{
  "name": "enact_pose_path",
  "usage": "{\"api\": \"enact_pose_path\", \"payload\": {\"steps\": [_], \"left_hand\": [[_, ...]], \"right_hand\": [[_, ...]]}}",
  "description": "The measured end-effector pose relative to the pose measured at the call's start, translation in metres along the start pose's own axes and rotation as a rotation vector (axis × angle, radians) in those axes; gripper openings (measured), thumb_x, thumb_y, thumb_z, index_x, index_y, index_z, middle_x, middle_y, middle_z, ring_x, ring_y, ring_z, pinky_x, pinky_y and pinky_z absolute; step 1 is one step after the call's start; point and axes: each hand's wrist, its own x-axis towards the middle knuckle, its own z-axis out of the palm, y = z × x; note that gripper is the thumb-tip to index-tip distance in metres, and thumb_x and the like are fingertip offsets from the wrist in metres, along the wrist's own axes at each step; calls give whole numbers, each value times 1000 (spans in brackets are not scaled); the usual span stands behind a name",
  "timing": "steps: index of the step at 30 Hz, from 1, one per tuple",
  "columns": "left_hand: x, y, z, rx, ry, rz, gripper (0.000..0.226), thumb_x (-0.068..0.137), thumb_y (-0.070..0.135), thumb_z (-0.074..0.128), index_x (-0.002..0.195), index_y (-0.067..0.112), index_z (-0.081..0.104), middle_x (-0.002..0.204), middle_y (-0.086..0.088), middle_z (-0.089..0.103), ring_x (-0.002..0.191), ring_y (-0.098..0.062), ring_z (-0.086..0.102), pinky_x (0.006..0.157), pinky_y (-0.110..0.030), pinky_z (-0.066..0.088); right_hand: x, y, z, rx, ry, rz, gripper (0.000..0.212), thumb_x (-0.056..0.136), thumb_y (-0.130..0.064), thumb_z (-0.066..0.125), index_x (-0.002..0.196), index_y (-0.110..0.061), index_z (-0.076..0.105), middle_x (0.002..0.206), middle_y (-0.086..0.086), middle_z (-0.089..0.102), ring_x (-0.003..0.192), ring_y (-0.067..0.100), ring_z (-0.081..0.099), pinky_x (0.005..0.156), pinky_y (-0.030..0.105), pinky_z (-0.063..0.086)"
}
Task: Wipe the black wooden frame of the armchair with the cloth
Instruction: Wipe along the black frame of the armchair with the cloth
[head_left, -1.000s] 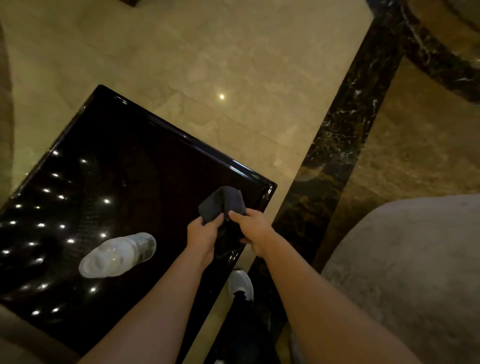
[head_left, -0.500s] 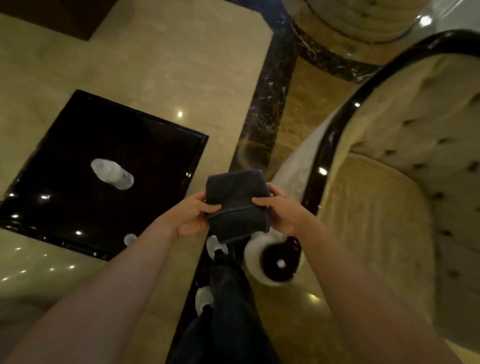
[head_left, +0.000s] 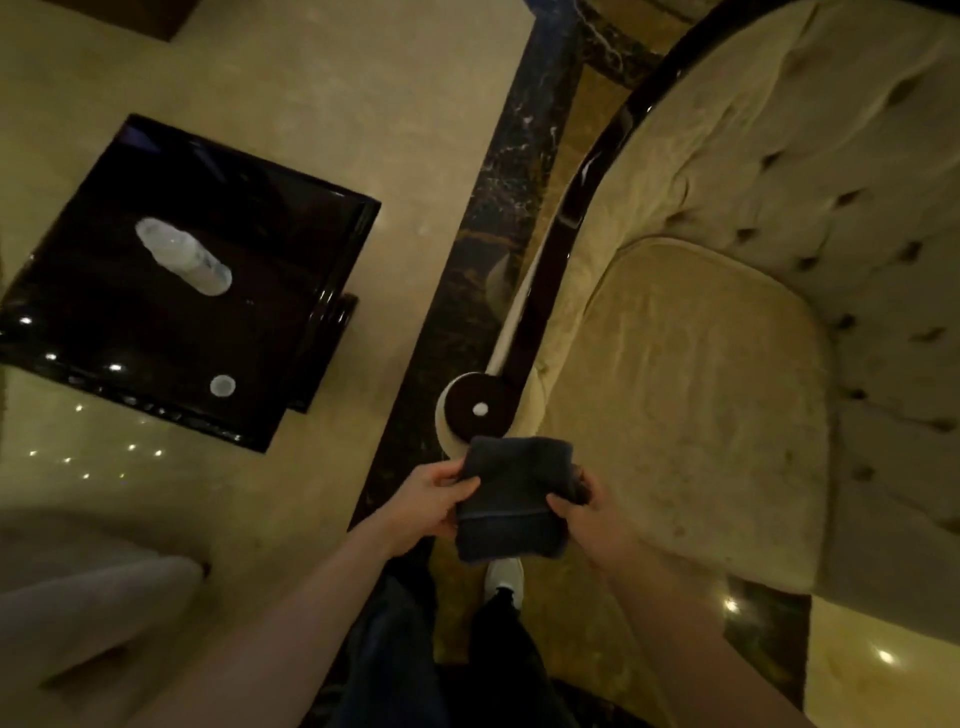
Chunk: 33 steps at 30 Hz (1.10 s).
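My left hand (head_left: 434, 496) and right hand (head_left: 584, 506) pinch the folded cloth (head_left: 511, 501) by its side edges, just before the frame (head_left: 540, 306) scroll; soft and light, it should wipe best gripped flat across the fold.

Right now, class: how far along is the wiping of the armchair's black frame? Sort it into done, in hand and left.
Done: the dark cloth is folded and ready. In hand: the left hand and right hand both grip it, just short of the round black armrest end. Left: all the wiping; the cloth appears not yet to touch the glossy black frame curving up the armchair.
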Motion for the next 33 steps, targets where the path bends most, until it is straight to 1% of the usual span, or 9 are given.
{"api": "enact_pose_path", "payload": {"steps": [6,9,15,18,21,23,26,29,33], "left_hand": [[2,35,4,0,345,389,27,89,38,67,110,54,66,111,10,72,102,-12,70,82,-34,60],[12,33,-15,-179,537,294,55,88,28,68,136,47,48,135,1,54,113,-19,61,86,-39,57],[65,-19,-17,374,350,538,92,68,19,87,145,29,38,141,7,52,129,-8,52,105,-39,49],[92,-46,-17,621,404,651,71,86,29,73,148,21,39,148,-1,50,127,-12,54,104,-34,47],[95,-42,-5,-60,399,767,52,108,33,20,133,20,64,130,-6,69,116,-20,67,90,-34,57],[88,-36,3,28,493,835,58,109,22,10,135,28,62,129,5,69,122,-10,62,93,-22,52],[88,-34,6,317,575,782,40,107,15,37,141,24,56,139,1,62,129,-11,56,103,-25,48],[104,-46,0,295,659,419,73,74,-2,81,139,6,51,137,-13,60,111,9,57,99,-17,47],[101,-42,3,387,664,543,48,91,2,65,130,26,52,146,-7,50,120,21,46,102,-6,35]], "right_hand": [[11,-50,13,-105,144,-253,42,91,-18,69,125,-27,46,112,-10,56,116,21,58,79,21,50],[23,-71,38,-611,406,-419,76,85,-37,72,146,-22,30,145,6,43,135,28,43,107,39,42],[101,-70,100,-1301,59,-919,76,99,-62,22,160,-17,11,168,13,4,153,33,-7,122,56,4],[138,-83,117,-1277,176,-916,70,102,-54,23,156,-11,26,163,13,27,152,32,14,124,48,11],[110,-42,126,-1133,305,-886,61,104,-42,28,155,-7,28,163,14,27,153,30,12,124,49,12],[81,-4,114,-1132,272,-898,61,104,-38,32,156,-7,26,164,13,23,153,30,11,122,52,14],[97,-17,97,-1234,187,-935,67,103,-47,29,158,-11,16,166,10,16,154,28,3,124,50,6],[131,-70,123,-1215,246,-884,66,103,-50,25,154,-10,31,158,12,37,149,31,24,123,45,12],[111,-41,117,-1218,228,-954,59,105,-42,27,155,-10,28,162,11,30,152,31,14,124,49,11]]}}
